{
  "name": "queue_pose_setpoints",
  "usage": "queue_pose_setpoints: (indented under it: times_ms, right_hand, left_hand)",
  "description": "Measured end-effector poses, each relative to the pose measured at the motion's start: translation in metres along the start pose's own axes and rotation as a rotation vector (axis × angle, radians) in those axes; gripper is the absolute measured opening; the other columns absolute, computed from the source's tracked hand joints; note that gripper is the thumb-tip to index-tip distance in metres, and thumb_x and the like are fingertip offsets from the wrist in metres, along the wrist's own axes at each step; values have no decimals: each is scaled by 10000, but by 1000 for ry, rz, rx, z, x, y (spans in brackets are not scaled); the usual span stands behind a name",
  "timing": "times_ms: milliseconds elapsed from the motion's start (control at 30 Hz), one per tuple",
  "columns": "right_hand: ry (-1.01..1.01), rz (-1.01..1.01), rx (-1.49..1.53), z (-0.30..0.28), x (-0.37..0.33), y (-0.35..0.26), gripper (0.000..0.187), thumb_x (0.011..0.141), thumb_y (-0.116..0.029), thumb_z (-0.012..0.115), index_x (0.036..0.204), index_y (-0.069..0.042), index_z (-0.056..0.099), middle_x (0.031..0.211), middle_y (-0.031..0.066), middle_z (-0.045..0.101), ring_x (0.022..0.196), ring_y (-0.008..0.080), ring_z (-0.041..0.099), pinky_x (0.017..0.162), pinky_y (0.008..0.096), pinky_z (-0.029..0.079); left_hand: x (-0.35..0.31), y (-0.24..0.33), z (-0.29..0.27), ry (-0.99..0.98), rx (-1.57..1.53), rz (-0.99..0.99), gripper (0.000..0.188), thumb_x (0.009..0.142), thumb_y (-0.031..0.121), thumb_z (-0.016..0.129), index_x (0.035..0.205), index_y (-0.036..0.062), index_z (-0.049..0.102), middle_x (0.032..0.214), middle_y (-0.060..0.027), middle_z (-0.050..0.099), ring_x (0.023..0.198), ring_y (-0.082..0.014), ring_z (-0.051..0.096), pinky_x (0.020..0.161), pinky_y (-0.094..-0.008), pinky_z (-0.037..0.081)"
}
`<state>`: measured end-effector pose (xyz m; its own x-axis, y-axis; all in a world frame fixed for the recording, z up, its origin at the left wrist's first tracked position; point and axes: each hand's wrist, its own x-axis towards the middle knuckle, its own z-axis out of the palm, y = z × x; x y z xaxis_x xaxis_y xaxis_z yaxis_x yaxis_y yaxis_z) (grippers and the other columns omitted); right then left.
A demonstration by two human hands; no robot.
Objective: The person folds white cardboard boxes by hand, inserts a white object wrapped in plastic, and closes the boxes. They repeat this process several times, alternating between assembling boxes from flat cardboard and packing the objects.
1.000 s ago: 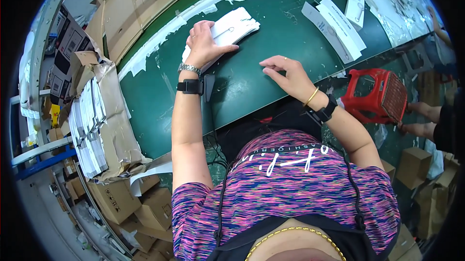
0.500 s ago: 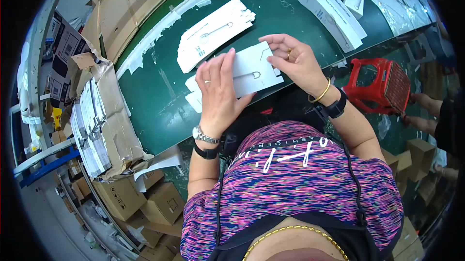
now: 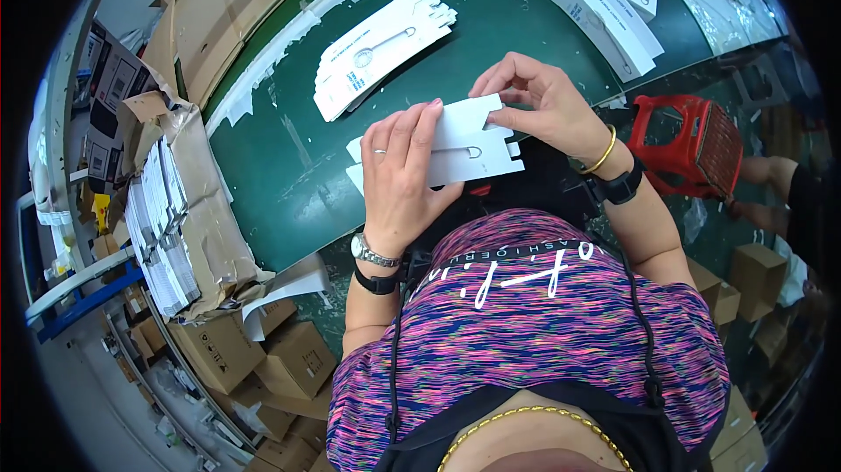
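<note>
A white cardboard box [image 3: 470, 128], partly folded and printed with a looped handle shape, is held in front of me at the near edge of the green table. My left hand [image 3: 404, 167] lies across its left part, fingers over the top panel and thumb at the near edge. With thumb and fingers, my right hand [image 3: 532, 104] pinches the flap at the box's right end. Slots and small tabs show along that end. Just beyond is a stack of flat white printed box blanks [image 3: 385, 47], untouched.
Several white boxes [image 3: 604, 21] lie at the table's [image 3: 289, 183] far right. On the left an open brown carton [image 3: 210, 200] holds many flat white blanks [image 3: 162, 227]. A red plastic stool [image 3: 692, 144] stands right of the table, near another person's limbs [image 3: 762, 170]. Brown cartons [image 3: 298, 362] sit lower left.
The box has shifted slightly to the right and tilted, its far panel standing more upright. My right hand has moved a little right, still at the end flap.
</note>
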<state>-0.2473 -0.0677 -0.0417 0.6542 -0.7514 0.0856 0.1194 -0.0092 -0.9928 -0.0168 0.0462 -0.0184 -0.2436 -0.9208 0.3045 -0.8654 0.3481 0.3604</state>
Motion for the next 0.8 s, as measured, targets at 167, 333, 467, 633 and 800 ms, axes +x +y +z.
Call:
queue_pose_setpoints:
  times_ms: [167,333,467,633,800]
  right_hand:
    - [-91,-235,-502,-14,-3,-21,279,870,-12,797,1101,-17,640,1229,110,664,1171,175,630,1051,351,512]
    - [-150,-238,-336,-9,2,-21,417,866,-22,805,1242,-4,625,1284,123,656,1196,204,623,1088,374,485]
    - [156,-164,166,11,-7,-11,577,892,-21,796,1407,32,540,1312,124,651,1204,200,627,1071,358,500]
    - [100,21,219,52,-22,6,658,933,-32,780,1494,66,450,1310,115,652,1161,178,648,1034,345,528]
    - [140,-126,149,50,-20,12,610,945,-49,779,1470,62,489,1293,115,662,1125,166,665,994,338,545]
  left_hand:
    - [3,7,-8,-30,5,49,904,617,153,853,1463,105,539,1343,-98,604,1211,-334,569,1098,-487,392]
    - [-2,-7,-2,34,-59,75,834,633,140,862,1416,94,579,1279,-113,641,1148,-354,602,1059,-486,428]
    - [11,-4,-4,328,-95,-107,769,655,125,870,1375,70,602,1224,-137,663,1105,-368,623,1008,-483,468]
    - [21,5,-9,339,-140,-80,777,688,90,864,1405,40,567,1271,-165,639,1129,-375,618,998,-470,480]
    - [17,4,-21,246,-464,-101,749,737,63,844,1413,19,525,1361,-172,609,1181,-326,621,1049,-430,470]
